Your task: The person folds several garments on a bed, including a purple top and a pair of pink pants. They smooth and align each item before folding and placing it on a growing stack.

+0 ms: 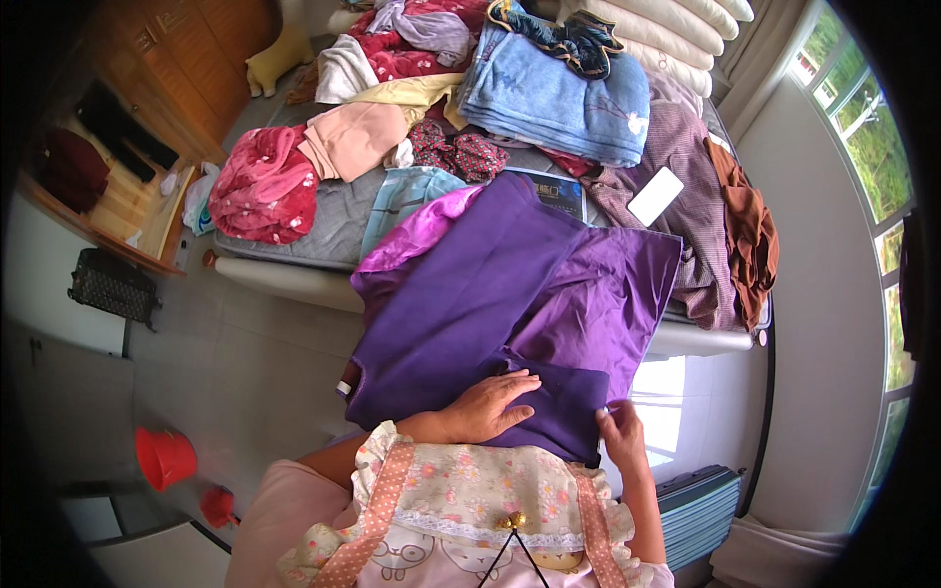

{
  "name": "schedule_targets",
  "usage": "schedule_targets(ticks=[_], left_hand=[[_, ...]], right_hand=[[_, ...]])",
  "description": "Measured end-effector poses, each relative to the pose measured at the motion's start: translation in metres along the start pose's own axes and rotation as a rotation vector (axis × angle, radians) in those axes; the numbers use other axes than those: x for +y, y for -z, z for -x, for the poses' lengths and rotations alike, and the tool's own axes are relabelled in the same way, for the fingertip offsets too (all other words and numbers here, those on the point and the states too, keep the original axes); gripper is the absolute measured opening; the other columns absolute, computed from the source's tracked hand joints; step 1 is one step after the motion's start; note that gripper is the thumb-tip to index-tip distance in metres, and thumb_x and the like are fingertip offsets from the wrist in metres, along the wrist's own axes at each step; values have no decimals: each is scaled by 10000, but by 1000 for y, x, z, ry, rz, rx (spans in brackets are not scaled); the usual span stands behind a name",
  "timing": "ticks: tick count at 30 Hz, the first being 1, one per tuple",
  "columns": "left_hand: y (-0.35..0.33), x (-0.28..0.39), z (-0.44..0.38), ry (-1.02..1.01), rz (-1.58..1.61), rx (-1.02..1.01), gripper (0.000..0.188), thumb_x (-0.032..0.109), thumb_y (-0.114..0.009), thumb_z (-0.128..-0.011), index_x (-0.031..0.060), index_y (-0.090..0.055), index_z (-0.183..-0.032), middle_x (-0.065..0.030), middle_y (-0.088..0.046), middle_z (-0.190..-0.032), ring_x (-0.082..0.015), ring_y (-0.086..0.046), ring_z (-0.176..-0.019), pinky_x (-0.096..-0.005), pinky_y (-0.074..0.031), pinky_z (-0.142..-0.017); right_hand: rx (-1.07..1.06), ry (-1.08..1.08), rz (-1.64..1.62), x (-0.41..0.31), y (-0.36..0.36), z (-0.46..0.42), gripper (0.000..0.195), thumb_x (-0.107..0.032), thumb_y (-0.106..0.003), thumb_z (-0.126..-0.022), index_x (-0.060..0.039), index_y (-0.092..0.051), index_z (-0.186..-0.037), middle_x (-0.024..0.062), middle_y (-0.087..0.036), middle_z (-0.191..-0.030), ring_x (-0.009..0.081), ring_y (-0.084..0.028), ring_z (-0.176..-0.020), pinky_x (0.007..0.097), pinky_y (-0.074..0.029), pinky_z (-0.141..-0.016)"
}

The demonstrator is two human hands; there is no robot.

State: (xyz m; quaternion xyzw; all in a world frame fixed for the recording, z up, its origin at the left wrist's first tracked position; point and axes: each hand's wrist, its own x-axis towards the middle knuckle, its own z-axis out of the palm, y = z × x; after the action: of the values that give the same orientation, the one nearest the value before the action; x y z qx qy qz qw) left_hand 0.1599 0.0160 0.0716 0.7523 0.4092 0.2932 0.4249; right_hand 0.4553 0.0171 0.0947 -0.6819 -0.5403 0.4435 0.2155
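Note:
A dark purple garment (470, 272) with a shiny violet lining (610, 301) spreads from the bed's edge down towards my lap. Its lower right part is folded over, dark side up. My left hand (489, 408) lies flat on that folded part, fingers pointing right, gripping nothing. At the right edge of the fold, my right hand (625, 434) pinches the cloth between thumb and fingers. Under the garment's left side shows a bright magenta satin cloth (423, 228). Whether that satin belongs to the garment I cannot tell.
Behind the garment, the bed (331, 220) bears a folded blue blanket (551, 103), a rolled red fleece (265, 184), a white phone-like slab (656, 196) and a brown cloth (746, 228). A red bucket (166, 459) and a dark suitcase (114, 287) stand on the left; a striped blue-grey case (698, 514) is at lower right.

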Motion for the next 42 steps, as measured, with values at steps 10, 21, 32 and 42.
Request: schedule_targets(ticks=[10,21,32,42], left_hand=[[11,2,9,-15,11,100,551,364,-525,-996,-6,-451,-1397,-209,-459,-1445,-350,-390,-1384,-426,-317,-1149],[25,-13,43,86,164,114,744,483,-540,-945,-17,-339,-1457,-255,-414,-1460,-385,-380,-1379,-420,-311,-1141],[40,-23,84,96,437,154,1192,624,-755,-740,-64,-142,-1496,-256,-207,-1552,-351,-178,-1459,-425,-186,-1185],[35,-25,108,130,361,195,1085,498,-784,-741,-45,-217,-1490,-250,-252,-1536,-347,-221,-1449,-406,-223,-1179]], right_hand=[[-140,-132,-609,-55,-6,4,741,-76,-666,-850,119,-278,-1451,234,-531,-1287,253,-573,-1144,319,-445,-1000],[-459,176,-710,-197,-69,-32,651,-33,-573,-866,-15,-350,-1477,176,-596,-1230,216,-604,-1096,312,-472,-953],[-580,113,-399,-224,-230,-62,627,-135,-651,-893,-22,-363,-1439,55,-618,-821,112,-561,-702,259,-453,-589],[-607,363,-293,-196,-292,-63,622,-222,-604,-958,8,-310,-1455,95,-624,-846,152,-616,-693,286,-500,-625]])
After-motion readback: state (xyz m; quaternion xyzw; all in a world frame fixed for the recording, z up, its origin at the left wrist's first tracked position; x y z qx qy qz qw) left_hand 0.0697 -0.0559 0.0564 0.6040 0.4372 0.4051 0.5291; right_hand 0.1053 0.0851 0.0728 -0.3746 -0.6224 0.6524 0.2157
